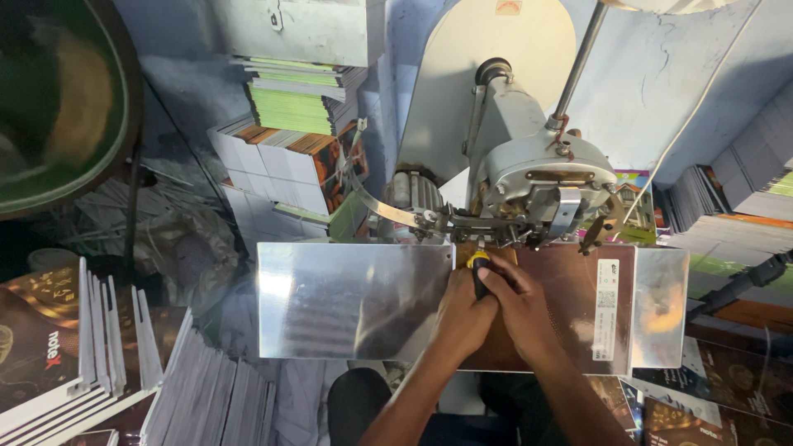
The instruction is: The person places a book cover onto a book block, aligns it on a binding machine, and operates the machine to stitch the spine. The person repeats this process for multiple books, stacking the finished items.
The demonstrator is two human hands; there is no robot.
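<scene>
I can't make out the screwdriver's (478,272) tip: it is hidden under the grey machine head (537,186), and most of its black and yellow handle is covered by my 2 hands. Its long axis runs near to far, pointing away toward the machine. My left hand (464,318) and right hand (516,307) are both wrapped tight around the handle, over the shiny metal table (347,301). Stacked booklets (99,347) are cut off at the near left edge.

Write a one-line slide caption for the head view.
Both hands, left and right, grip a yellow-and-black screwdriver under a stitching machine head above a shiny metal table.
</scene>
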